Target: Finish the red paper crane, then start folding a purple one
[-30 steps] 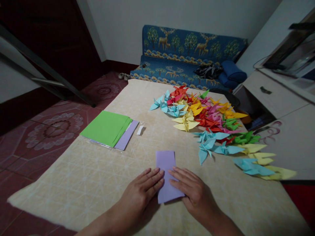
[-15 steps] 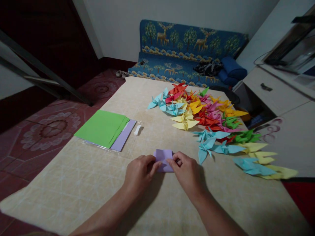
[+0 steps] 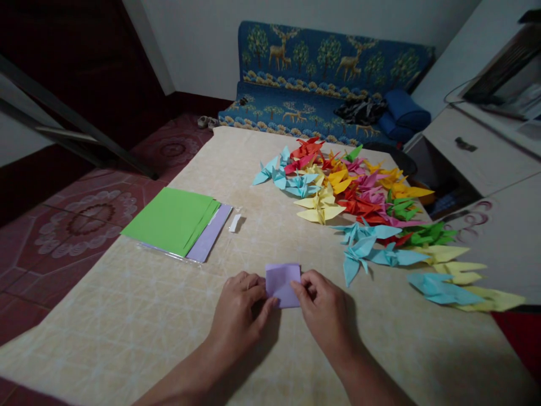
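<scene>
A small folded square of purple origami paper lies near the front middle of the cloth-covered table. My left hand pinches its left side, thumb at the lower left corner and fingers curled beside the edge. On the opposite side, my right hand grips the right edge between thumb and bent forefinger. Folded paper cranes in blue, yellow, red, pink, orange and green spread over the right part of the table. To the left rests a stack of green paper over purple sheets.
A small white paper strip lies beside the stack, near clear plastic wrapping. Behind the table stands a blue patterned sofa with dark cloth on it. A pale cabinet is at the right, and a metal ladder-like frame leans at the left.
The purple square now lies flatter and shows more of its face, with its upper fold pressed down. Both hands stay at its sides. The camera view has shifted slightly.
</scene>
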The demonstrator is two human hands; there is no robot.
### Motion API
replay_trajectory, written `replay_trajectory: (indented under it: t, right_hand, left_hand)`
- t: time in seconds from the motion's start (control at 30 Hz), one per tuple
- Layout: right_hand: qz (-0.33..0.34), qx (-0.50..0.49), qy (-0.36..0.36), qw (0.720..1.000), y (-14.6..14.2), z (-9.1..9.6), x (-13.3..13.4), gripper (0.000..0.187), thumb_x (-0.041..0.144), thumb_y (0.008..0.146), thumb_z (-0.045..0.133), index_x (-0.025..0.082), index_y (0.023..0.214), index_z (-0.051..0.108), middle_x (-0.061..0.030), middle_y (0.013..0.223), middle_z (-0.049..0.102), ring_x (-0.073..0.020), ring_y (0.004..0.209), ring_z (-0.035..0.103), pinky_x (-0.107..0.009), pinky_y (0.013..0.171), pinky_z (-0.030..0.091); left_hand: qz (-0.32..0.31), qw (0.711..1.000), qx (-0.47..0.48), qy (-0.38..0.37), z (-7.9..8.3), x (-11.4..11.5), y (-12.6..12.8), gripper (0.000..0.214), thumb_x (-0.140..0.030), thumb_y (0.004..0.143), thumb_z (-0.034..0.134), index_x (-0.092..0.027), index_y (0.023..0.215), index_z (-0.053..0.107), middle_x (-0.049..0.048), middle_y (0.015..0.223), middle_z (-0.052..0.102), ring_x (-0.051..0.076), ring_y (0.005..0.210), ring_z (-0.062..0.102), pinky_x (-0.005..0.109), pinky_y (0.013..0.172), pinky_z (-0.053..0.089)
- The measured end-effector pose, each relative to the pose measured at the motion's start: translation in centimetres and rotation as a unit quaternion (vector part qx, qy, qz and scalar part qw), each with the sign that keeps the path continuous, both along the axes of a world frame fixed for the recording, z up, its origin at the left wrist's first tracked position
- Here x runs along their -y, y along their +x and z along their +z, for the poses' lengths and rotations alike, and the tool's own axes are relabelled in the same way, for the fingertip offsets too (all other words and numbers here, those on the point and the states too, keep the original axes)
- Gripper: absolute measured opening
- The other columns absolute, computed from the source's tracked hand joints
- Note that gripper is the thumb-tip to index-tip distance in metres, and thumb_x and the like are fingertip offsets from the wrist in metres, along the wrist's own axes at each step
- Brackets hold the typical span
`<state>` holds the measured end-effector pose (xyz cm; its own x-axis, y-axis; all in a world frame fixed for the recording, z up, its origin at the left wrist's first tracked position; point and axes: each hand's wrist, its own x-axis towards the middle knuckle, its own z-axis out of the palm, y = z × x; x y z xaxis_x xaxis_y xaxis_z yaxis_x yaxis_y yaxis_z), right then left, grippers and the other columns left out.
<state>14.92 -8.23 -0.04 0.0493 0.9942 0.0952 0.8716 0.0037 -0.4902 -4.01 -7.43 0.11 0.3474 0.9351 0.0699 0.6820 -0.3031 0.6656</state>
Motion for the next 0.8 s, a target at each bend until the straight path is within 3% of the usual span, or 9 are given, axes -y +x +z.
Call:
replay_trajectory:
  t: [0.17,0.37,0.8]
  right_hand:
    - [0.008,0.047,0.008,0.999,-0.5,0.3,-0.2,0.02,0.033,0.092,0.055,0.022,0.077,0.062,0.0002,0.073,0.07,-0.0143,0.062,0.06,-0.024,0.055,0.029]
    - [-0.026,0.08,0.024,0.996,-1.1,0.3,-0.6,0.02,0.032,0.089,0.058,0.023,0.072,0.063,0.0007,0.067,0.069,-0.0139,0.057,0.058,-0.026,0.053,0.022]
    - [-0.026,0.148,0.021,0.988,-1.4,0.2,-1.1,0.018,0.025,0.089,0.055,0.02,0.073,0.063,-0.0022,0.064,0.067,-0.0148,0.056,0.057,-0.029,0.053,0.016]
  left_hand:
    - [0.048,0.997,-0.061,0.001,0.1,-0.1,0.7,0.034,-0.032,0.095,0.044,-0.017,0.072,0.064,0.0084,0.079,0.063,0.023,0.078,0.056,0.036,0.072,0.039]
    - [0.098,0.991,-0.091,0.011,-0.2,-0.3,0.8,0.029,-0.036,0.092,0.049,-0.018,0.074,0.064,0.0081,0.086,0.063,0.02,0.074,0.059,0.031,0.061,0.038]
    - [0.088,0.984,-0.156,0.018,-0.2,-1.0,1.1,0.036,-0.034,0.095,0.042,-0.018,0.07,0.063,0.0079,0.084,0.061,0.018,0.064,0.056,0.031,0.055,0.03]
